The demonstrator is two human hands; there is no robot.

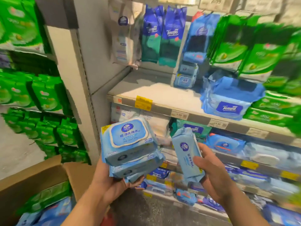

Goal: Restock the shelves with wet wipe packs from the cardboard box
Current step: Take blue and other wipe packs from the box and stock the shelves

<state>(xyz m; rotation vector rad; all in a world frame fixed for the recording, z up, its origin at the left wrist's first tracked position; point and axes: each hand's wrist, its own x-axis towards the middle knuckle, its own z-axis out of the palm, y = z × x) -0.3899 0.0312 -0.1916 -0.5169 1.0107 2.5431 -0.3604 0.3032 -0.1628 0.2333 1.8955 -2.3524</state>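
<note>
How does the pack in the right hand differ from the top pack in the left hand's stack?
The single pack in the right hand stands on end, showing its narrow side; the top pack lies flat, lid up, stacked on others in the left hand. Both are light blue with the same logo.

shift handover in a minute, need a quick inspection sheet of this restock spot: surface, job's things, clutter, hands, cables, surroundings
surface: middle shelf has a bare stretch on its left part, with price tags along its front edge.
job's things: stack of light blue wet wipe packs rests on the left hand; single pack in the right hand; open cardboard box at lower left holds green and blue packs.
clutter: large blue Tempo pack lies askew on the middle shelf.
grippers: left hand holds the stack from below; right hand grips the single pack.
cables: nothing seen.
surroundings: green packs hang at upper right; lower shelves are full of blue packs.
</note>
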